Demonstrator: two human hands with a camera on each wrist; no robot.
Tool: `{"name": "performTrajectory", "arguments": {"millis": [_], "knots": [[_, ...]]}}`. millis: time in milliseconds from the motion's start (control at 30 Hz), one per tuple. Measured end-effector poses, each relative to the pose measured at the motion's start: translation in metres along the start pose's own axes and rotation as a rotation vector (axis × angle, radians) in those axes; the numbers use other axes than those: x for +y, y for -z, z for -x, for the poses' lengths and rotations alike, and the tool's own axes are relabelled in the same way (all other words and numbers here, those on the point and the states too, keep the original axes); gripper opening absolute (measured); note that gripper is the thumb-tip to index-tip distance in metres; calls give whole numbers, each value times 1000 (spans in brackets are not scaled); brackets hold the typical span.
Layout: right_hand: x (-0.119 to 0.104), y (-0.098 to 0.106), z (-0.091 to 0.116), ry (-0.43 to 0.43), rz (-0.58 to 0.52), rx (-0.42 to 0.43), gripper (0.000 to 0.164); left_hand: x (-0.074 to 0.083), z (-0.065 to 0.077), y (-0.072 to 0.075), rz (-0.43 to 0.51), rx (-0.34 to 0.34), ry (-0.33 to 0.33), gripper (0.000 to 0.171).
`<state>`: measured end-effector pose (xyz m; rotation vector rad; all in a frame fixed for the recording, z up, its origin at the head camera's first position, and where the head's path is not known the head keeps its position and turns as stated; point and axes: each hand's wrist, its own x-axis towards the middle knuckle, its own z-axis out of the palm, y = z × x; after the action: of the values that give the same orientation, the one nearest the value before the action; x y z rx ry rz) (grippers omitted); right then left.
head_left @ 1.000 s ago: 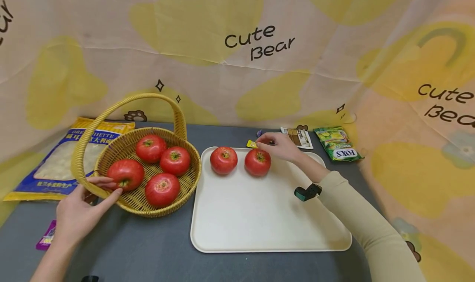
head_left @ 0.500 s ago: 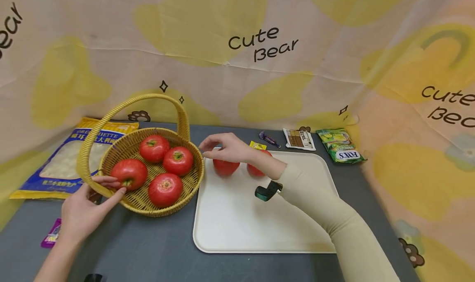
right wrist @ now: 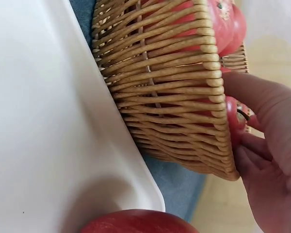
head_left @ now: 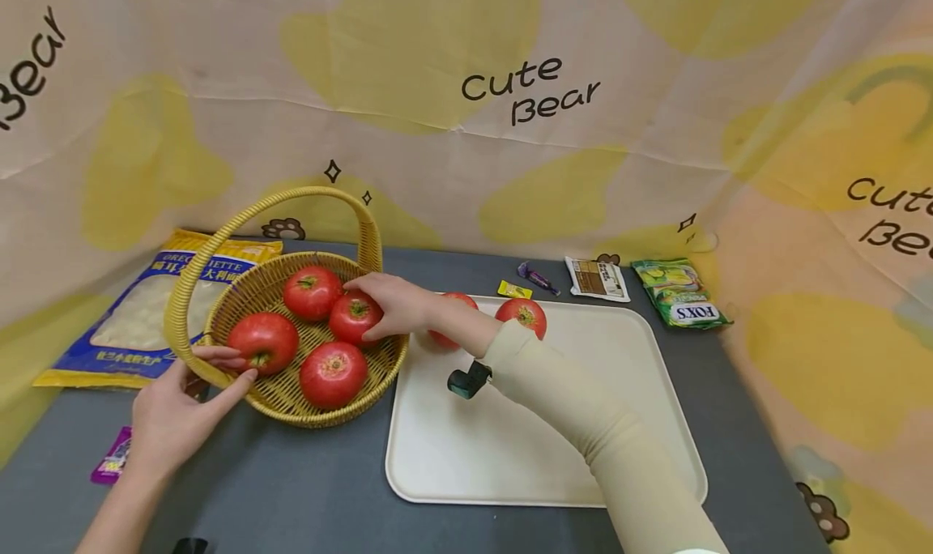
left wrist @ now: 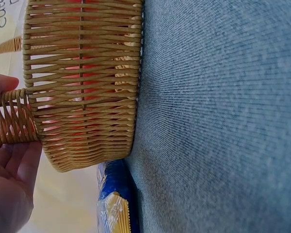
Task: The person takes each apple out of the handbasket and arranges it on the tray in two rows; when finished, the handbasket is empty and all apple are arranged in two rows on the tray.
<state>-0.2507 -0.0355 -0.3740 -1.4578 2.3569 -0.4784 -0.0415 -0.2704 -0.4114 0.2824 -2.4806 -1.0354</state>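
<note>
A yellow wicker basket [head_left: 291, 412] with a tall arched handle holds several red apples. My left hand [head_left: 175, 412] grips the foot of the handle at the basket's left side; the left wrist view shows thumb and fingers [left wrist: 26, 162] on either side of the woven strip. Over the basket's right rim, my right hand [head_left: 399, 304] has thumb and fingers around the rightmost apple [head_left: 350, 319]. That apple still sits among the others, partly covered by the hand. Two more apples lie on the white tray [head_left: 496, 424]: one [head_left: 523, 315] in plain sight, the other [head_left: 443, 342] half hidden behind my right wrist.
A blue and yellow pasta bag [head_left: 124, 327] lies left of the basket. Behind the tray are a yellow packet [head_left: 514, 290], a purple-wrapped candy [head_left: 538, 278], a brown and white packet [head_left: 598, 279] and a green FOX'S bag [head_left: 679, 293]. A purple packet [head_left: 112, 457] lies near my left forearm.
My right hand has moved left from above the tray's right apple, past the other one, to the basket, and now holds an apple there. The left hand keeps its grip on the handle.
</note>
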Motion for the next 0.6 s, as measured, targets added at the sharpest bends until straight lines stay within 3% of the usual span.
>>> {"name": "performTrajectory", "arguments": {"millis": [300, 600], "knots": [[-6, -10, -4, -44, 188, -17, 84, 0, 0, 0, -15, -10, 7, 37], [-6, -14, 2, -22, 262, 63, 80, 0, 0, 0, -16, 2, -6, 36]]}}
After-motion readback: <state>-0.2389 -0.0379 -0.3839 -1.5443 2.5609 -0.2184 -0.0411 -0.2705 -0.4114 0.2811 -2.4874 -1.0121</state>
